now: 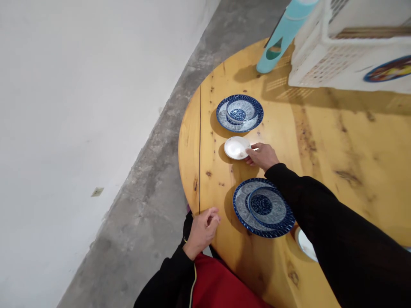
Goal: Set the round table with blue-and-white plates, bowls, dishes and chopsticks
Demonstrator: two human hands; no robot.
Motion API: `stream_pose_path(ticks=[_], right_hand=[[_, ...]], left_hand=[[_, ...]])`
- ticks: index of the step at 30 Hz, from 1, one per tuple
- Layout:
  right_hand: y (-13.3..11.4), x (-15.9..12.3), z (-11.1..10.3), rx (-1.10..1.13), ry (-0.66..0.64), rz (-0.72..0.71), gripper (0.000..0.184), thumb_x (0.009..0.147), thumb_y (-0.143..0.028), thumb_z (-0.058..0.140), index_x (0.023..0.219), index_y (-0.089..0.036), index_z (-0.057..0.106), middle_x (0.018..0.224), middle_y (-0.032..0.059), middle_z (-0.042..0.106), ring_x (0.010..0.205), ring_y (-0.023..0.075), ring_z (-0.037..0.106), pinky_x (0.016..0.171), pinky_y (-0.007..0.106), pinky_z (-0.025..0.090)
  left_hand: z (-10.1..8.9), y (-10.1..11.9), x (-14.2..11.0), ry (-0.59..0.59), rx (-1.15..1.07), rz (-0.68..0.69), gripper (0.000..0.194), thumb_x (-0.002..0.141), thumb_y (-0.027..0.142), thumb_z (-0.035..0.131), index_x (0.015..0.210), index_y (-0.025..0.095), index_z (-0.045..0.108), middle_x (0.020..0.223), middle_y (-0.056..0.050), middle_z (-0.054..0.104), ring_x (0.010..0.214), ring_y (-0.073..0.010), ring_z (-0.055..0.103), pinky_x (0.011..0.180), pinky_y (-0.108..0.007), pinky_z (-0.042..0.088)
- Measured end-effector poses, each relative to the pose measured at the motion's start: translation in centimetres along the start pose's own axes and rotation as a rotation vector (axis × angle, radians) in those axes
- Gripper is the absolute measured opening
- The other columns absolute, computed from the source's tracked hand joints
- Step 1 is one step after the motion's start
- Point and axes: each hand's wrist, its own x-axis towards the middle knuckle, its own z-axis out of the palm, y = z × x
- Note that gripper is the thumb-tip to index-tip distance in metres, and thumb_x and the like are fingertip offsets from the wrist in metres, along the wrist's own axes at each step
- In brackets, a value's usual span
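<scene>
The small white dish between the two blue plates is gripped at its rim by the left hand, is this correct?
No: in the head view, the right hand grips the small white dish, between the two blue plates, at its rim.

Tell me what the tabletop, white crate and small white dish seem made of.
Tabletop: varnished wood, judging by knots and a soft sheen. Crate: probably smooth plastic, given its perforated sides. Small white dish: likely glazed ceramic from its gloss, possibly melamine.
</scene>
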Motion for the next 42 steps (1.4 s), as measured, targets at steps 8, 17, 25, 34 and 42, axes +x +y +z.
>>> stream_pose_path(ticks=[8, 17, 25, 34, 42], right_hand=[[-0.2, -6.9, -5.1, 0.136, 0.073, -0.117, 0.008, 0.082, -0.023, 0.067, 0.088, -0.019, 0.066, 0.064, 0.0049, 0.071, 0.052, 0.0180, 0.067, 0.050, 0.028, 0.057], [7.8, -22.6, -8.2, 0.233, 0.159, -0.250, 0.040, 0.084, -0.058, 0.067, 0.098, -0.021, 0.073, 0.073, 0.0058, 0.074, 0.058, 0.0180, 0.068, 0.055, 0.027, 0.060], [14.3, -32.4, -4.1, 0.466, -0.002, -0.067, 0.063, 0.076, -0.079, 0.065, 0.093, -0.019, 0.072, 0.068, 0.0069, 0.071, 0.054, 0.0186, 0.064, 0.054, 0.030, 0.056], [16.7, -34.5, -3.9, 0.574, -0.040, -0.084, 0.051, 0.075, -0.069, 0.062, 0.091, -0.020, 0.069, 0.067, 0.0032, 0.067, 0.052, 0.0180, 0.060, 0.052, 0.031, 0.048], [16.4, -37.4, -3.6, 0.638, 0.162, -0.003, 0.055, 0.070, -0.069, 0.061, 0.093, -0.020, 0.066, 0.066, 0.0028, 0.067, 0.053, 0.0188, 0.061, 0.053, 0.032, 0.047]], left_hand=[[-0.1, 0.1, -0.3, 0.004, -0.013, 0.004, 0.032, 0.096, 0.035, 0.051, 0.116, 0.017, 0.069, 0.093, -0.007, 0.077, 0.088, -0.0206, 0.072, 0.085, -0.031, 0.057], [0.8, 0.1, -2.9, -0.052, 0.052, -0.039, 0.038, 0.095, 0.039, 0.051, 0.118, 0.013, 0.069, 0.092, -0.008, 0.074, 0.086, -0.0202, 0.071, 0.083, -0.031, 0.056], [4.8, 0.6, -7.8, -0.126, 0.095, -0.065, 0.041, 0.093, 0.040, 0.051, 0.119, 0.013, 0.067, 0.096, -0.010, 0.075, 0.092, -0.0214, 0.073, 0.087, -0.032, 0.057], [7.4, 3.0, -9.6, -0.196, 0.211, 0.072, 0.047, 0.095, 0.047, 0.049, 0.121, 0.013, 0.068, 0.103, -0.013, 0.078, 0.093, -0.0237, 0.075, 0.088, -0.035, 0.057], [6.6, 3.5, -8.6, -0.323, 0.252, 0.212, 0.049, 0.093, 0.053, 0.050, 0.117, 0.015, 0.069, 0.098, -0.012, 0.078, 0.090, -0.0246, 0.074, 0.086, -0.036, 0.057]])
